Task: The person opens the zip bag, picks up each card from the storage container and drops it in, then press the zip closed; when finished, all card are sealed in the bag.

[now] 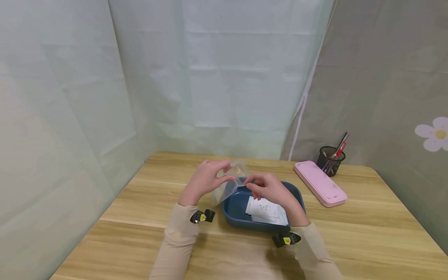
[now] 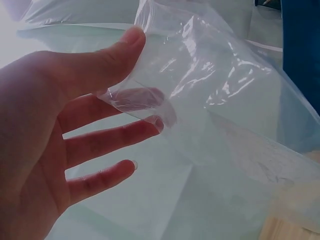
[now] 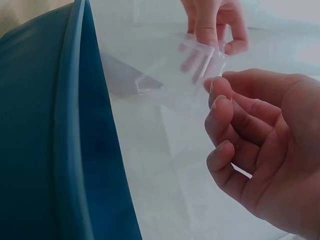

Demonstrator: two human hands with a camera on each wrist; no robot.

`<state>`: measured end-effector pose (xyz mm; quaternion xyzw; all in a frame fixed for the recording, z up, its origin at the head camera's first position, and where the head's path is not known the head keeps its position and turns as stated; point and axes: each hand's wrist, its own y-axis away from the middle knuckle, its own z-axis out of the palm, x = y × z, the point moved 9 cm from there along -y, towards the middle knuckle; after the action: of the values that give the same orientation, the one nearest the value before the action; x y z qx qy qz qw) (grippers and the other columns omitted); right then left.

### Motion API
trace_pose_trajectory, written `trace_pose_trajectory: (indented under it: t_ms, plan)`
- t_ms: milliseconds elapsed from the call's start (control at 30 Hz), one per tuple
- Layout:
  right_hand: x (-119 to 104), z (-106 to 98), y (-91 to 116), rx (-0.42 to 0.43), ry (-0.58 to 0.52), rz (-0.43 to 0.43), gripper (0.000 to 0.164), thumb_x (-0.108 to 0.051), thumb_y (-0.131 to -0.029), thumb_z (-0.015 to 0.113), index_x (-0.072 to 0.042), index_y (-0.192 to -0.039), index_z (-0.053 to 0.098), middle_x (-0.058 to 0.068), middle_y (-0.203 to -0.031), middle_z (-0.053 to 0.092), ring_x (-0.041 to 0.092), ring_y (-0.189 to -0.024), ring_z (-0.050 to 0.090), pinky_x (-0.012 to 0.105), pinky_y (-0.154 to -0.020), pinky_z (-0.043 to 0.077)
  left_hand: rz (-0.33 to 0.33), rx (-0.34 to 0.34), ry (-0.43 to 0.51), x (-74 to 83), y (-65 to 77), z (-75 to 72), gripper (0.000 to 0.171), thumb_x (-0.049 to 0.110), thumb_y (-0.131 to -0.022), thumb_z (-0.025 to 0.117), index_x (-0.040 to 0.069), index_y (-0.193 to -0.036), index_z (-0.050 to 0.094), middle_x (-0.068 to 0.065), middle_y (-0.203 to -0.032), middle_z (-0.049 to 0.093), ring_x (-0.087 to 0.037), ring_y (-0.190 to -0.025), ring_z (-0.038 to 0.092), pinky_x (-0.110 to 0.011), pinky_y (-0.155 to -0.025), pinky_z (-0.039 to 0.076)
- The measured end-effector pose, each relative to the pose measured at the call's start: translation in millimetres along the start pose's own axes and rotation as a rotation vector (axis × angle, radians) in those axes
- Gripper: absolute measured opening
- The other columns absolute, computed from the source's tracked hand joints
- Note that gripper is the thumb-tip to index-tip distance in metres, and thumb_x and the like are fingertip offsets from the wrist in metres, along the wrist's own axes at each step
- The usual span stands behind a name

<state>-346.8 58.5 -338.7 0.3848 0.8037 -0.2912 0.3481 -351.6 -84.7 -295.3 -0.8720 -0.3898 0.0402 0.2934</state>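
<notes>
A clear plastic bag (image 2: 210,75) stretches between both hands above the left part of a dark blue bin (image 1: 241,223). My left hand (image 1: 206,179) holds the bag's edge, the thumb on the near side and the index finger showing through the film; the other fingers are spread apart in the left wrist view. My right hand (image 1: 269,189) pinches the opposite edge between thumb and index finger, its remaining fingers curled in. Inside the bin lie white packets (image 1: 264,208), the top one printed with a butterfly.
To the right of the bin rests a pink case (image 1: 320,182). Behind it stands a black mesh pen cup (image 1: 330,161) with several pens. The wooden table (image 1: 150,210) meets pale curtains (image 1: 224,89) at the back and left.
</notes>
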Motion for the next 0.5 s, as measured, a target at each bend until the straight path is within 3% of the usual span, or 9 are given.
trace_pose_trajectory:
  t_ms: [267, 500]
  plan:
    - [-4.5, 3.1, 1.2, 0.001, 0.063, -0.044, 0.012, -0.014, -0.094, 0.063, -0.007, -0.104, 0.066, 0.005, -0.064, 0.061, 0.009, -0.052, 0.054, 0.029, -0.052, 0.05, 0.025, -0.041, 0.013, 2.3, 1.0, 3.4, 0.027, 0.038, -0.083, 0.073, 0.019, -0.079, 0.055, 0.007, -0.076, 0.065, -0.01, -0.07, 0.058, -0.037, -0.075, 0.043]
    - [-5.4, 7.2, -0.7, 0.002, 0.223, -0.076, 0.01, -0.011, -0.093, 0.063, -0.007, -0.102, 0.068, 0.0, -0.064, 0.061, 0.005, -0.051, 0.052, 0.023, -0.05, 0.047, 0.061, -0.106, 0.052, 7.1, -0.4, 8.5, 0.024, 0.037, -0.085, 0.072, 0.019, -0.079, 0.056, 0.008, -0.076, 0.062, -0.008, -0.071, 0.055, -0.033, -0.077, 0.04]
